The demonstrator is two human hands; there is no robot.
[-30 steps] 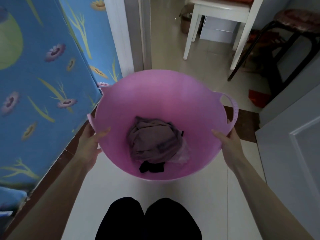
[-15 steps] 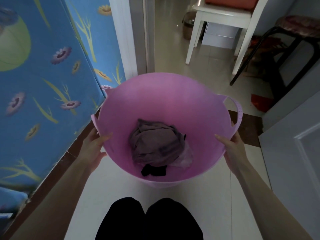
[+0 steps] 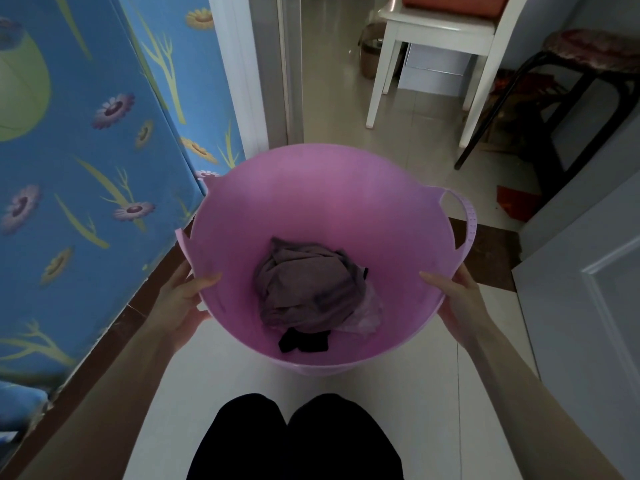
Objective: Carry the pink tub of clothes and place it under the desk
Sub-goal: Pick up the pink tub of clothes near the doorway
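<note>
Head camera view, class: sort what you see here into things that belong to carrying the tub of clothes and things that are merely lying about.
Part of the job:
pink tub
clothes in it
left hand and right hand, each gripping the rim

Just lying about:
white chair
dark stool
red scrap on the floor
flowered blue panel

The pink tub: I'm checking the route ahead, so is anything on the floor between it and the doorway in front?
Nothing visible blocks it. Both hands, left and right, hold the pink tub by its rim; the tiled floor through the doorway looks bare up to the white chair. No desk is in view.
</note>
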